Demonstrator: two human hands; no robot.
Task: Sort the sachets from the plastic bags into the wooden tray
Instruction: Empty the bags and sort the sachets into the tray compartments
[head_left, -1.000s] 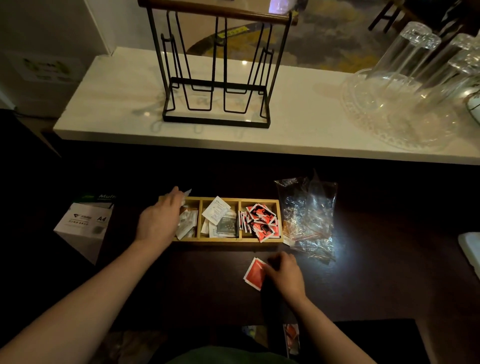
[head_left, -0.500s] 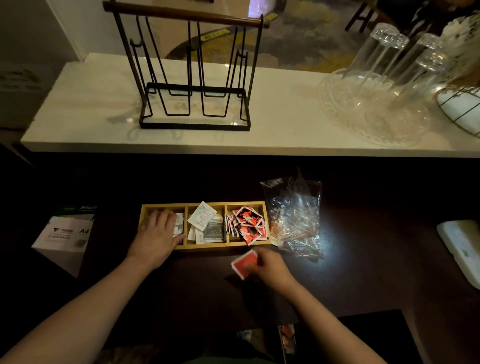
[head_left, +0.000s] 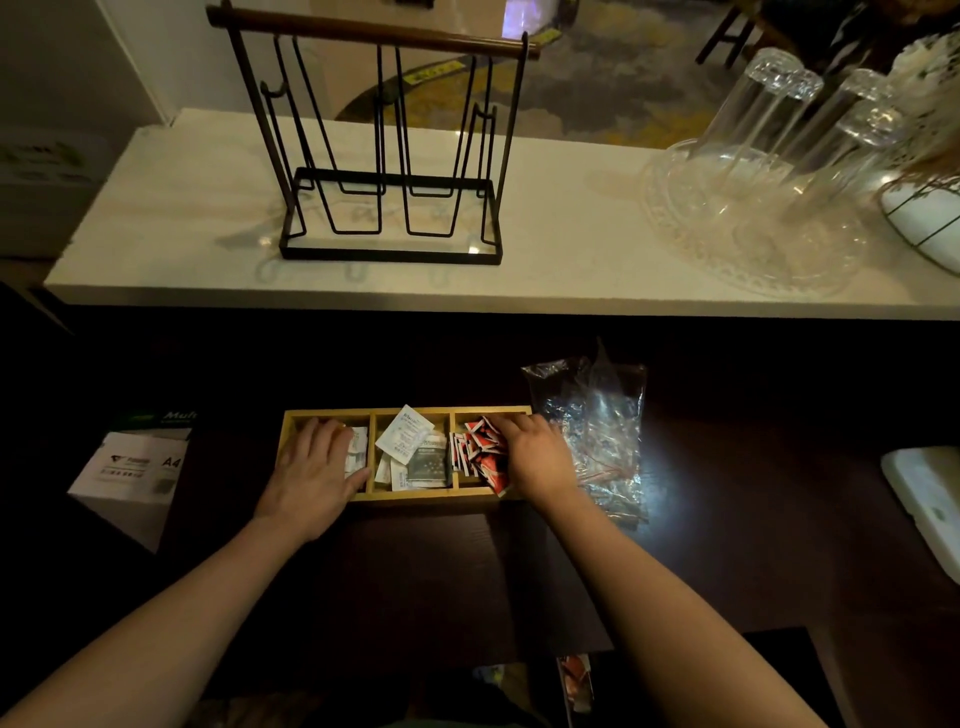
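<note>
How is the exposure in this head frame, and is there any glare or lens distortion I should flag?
Head view: uneven light, the white counter bright, the dark table underexposed; glare on the plastic bags and a bright patch beside them; wide-angle bending at the edges; wooden tray and red sachets still readable.

Plastic bags (head_left: 592, 431) crowd the wooden tray's (head_left: 405, 496) right end; front lies open.
</note>
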